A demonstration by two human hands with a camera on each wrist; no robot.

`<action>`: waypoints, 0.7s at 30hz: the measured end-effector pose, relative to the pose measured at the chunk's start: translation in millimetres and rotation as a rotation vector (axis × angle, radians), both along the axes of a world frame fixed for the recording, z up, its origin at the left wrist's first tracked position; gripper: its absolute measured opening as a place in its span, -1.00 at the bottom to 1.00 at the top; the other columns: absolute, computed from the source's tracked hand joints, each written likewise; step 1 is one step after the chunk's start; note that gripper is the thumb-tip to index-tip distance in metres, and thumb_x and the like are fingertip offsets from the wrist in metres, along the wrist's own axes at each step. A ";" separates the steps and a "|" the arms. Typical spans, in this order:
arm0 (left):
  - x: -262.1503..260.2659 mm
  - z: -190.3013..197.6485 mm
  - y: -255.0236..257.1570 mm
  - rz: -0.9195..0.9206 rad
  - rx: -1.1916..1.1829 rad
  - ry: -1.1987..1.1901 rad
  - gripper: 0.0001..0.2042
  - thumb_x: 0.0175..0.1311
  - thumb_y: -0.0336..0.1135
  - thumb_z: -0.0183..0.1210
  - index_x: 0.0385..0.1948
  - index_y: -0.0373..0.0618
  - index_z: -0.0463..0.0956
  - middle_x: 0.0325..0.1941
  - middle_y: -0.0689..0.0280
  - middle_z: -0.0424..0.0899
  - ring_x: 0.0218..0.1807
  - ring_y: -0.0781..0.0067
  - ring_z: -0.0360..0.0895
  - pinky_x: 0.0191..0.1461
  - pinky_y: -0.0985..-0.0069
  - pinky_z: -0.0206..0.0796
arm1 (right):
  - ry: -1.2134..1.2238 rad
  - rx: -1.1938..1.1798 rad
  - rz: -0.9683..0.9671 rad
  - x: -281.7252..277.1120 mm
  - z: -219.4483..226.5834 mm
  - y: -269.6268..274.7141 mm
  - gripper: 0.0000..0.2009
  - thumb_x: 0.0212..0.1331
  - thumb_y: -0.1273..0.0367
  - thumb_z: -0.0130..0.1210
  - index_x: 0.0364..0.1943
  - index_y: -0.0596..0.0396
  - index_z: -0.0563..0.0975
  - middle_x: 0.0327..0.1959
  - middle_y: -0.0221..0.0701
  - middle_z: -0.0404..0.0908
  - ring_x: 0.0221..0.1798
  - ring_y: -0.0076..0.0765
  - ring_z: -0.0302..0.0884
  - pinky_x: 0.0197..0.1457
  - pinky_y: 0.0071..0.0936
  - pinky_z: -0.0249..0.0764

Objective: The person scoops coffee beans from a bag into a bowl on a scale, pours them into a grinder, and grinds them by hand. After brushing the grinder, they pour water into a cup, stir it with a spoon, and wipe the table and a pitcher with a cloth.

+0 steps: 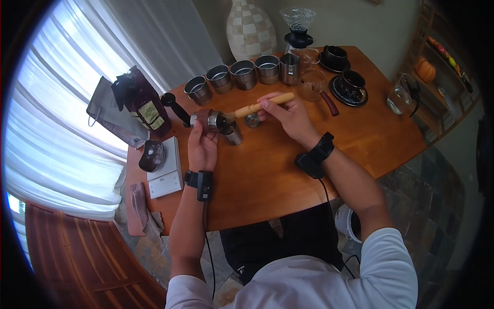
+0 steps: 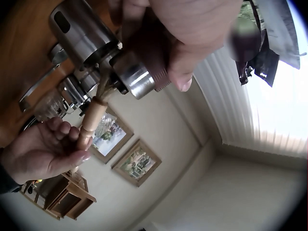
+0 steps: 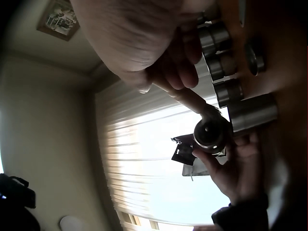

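Over the left edge of the counter [image 1: 257, 180] I see the pinkish cloth [image 1: 139, 203] hanging, near the white scale [image 1: 164, 188] bearing the dark dish [image 1: 152, 156]. My left hand [image 1: 204, 150] grips the grinder [image 1: 207, 119], steel with a brown band, tilted; the steel cup [image 1: 234, 136] leaves little room beside its open end. There, my right hand [image 1: 289, 116] pinches the wooden-handled brush [image 1: 270, 104], bristles at the opening. Rightmost, the glass pitcher [image 1: 400, 98] contains clear liquid.

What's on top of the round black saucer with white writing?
A round black cup with white markings sits on the saucer. It hides the middle, and its inside is too dark to tell.
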State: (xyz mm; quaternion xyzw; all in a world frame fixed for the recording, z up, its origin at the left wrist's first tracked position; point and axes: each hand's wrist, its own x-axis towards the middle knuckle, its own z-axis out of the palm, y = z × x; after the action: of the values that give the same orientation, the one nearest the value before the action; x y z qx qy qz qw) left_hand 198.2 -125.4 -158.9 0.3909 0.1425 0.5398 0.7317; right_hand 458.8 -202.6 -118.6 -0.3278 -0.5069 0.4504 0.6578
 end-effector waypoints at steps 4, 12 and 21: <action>-2.1 1.2 -0.2 -0.003 0.016 -0.002 -0.60 0.60 -0.06 0.07 0.29 -0.08 0.43 0.25 0.28 0.65 0.28 0.34 0.57 0.46 0.24 0.29 | 0.010 -0.023 -0.099 2.8 1.9 0.0 -0.76 0.50 0.30 0.17 0.01 0.21 0.64 -0.20 -0.35 0.73 -0.16 -0.52 0.70 -0.06 -0.53 0.65; -0.7 -1.2 -0.1 -0.014 -0.001 -0.014 -0.61 0.60 -0.07 0.06 0.28 -0.08 0.44 0.24 0.28 0.66 0.27 0.35 0.58 0.46 0.24 0.28 | 0.070 0.009 -0.046 2.8 4.2 -0.5 -0.75 0.50 0.28 0.17 0.01 0.22 0.63 -0.21 -0.36 0.72 -0.17 -0.52 0.69 -0.05 -0.54 0.65; 0.1 -1.6 1.2 0.007 -0.002 0.014 -0.61 0.60 -0.06 0.07 0.27 -0.09 0.45 0.22 0.29 0.68 0.24 0.35 0.60 0.44 0.25 0.31 | -0.006 0.022 -0.011 1.6 -2.3 1.6 -0.76 0.49 0.30 0.19 0.02 0.20 0.64 -0.16 -0.34 0.73 -0.14 -0.53 0.70 -0.01 -0.53 0.66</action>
State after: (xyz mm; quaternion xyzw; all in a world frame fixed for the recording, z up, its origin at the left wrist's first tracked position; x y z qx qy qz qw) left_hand 198.3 -124.2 -160.5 0.3936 0.1494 0.5395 0.7292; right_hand 460.4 -201.0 -120.9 -0.3247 -0.5121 0.4404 0.6621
